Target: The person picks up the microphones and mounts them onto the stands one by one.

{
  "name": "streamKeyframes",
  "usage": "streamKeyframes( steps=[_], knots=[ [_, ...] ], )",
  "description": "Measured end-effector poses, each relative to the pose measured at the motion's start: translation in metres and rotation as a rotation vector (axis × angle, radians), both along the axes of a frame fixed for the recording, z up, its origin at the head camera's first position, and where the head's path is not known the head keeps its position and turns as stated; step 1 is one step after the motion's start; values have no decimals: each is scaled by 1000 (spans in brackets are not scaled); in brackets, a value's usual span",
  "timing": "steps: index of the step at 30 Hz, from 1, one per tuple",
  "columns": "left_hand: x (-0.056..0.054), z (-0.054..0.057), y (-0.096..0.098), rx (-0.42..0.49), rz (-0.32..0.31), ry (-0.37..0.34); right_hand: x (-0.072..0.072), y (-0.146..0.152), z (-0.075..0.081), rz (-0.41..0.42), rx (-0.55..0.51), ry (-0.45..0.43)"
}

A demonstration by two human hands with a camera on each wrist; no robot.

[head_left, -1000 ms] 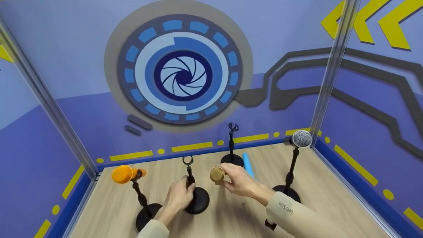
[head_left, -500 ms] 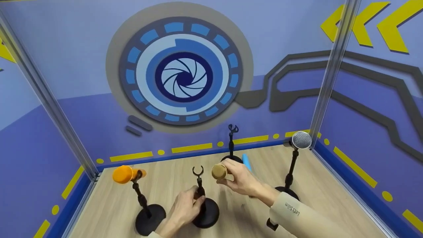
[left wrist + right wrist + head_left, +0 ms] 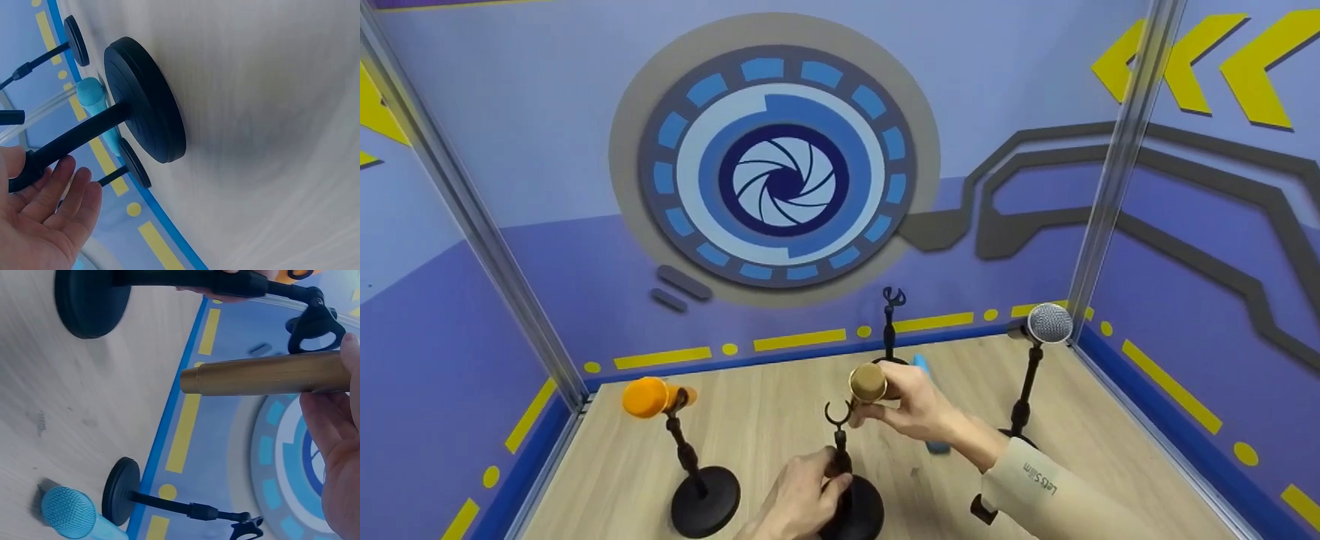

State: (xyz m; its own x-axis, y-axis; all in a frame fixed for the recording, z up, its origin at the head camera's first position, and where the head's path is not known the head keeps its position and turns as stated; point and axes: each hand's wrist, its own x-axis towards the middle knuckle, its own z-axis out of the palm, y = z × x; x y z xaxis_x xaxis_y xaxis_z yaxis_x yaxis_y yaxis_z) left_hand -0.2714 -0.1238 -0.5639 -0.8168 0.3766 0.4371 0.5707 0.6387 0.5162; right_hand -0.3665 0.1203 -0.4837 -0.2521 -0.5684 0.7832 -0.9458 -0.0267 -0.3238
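My left hand (image 3: 802, 491) grips the pole of a black desktop microphone stand (image 3: 864, 514), whose vacant C-shaped clip (image 3: 838, 412) points up. In the left wrist view, thumb and fingers wrap the pole above the round base (image 3: 146, 101). My right hand (image 3: 919, 405) holds a gold microphone (image 3: 868, 382) by its body, head end toward the head camera. That microphone is just right of the clip in the head view. From the right wrist, its gold handle (image 3: 259, 377) passes right beside the clip (image 3: 315, 334); the fingers hide its upper end.
An orange microphone (image 3: 645, 397) sits in a stand at left, a silver-headed one (image 3: 1050, 322) in a stand at right. Behind my right hand are another stand (image 3: 889, 330) with a vacant clip and a blue microphone (image 3: 67, 512) lying on the table. Printed panels enclose the table.
My left hand has brought the stand rightward and nearer to me, its clip turning to show a C-shaped opening. The gold microphone has shifted slightly right, and the clip is now close beside it.
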Motion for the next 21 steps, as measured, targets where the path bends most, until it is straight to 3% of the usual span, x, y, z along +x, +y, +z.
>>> streamKeyframes(
  steps=[7,12,21],
  knots=[
    [4,-1,11,0,-20,-11,5,3,11,-19,-9,-60],
    [6,-3,16,-28,-37,10,9,-2,12,-2,-19,-28],
    [7,-6,19,-2,-44,21,18,-12,-3,-74,21,8]
  ],
)
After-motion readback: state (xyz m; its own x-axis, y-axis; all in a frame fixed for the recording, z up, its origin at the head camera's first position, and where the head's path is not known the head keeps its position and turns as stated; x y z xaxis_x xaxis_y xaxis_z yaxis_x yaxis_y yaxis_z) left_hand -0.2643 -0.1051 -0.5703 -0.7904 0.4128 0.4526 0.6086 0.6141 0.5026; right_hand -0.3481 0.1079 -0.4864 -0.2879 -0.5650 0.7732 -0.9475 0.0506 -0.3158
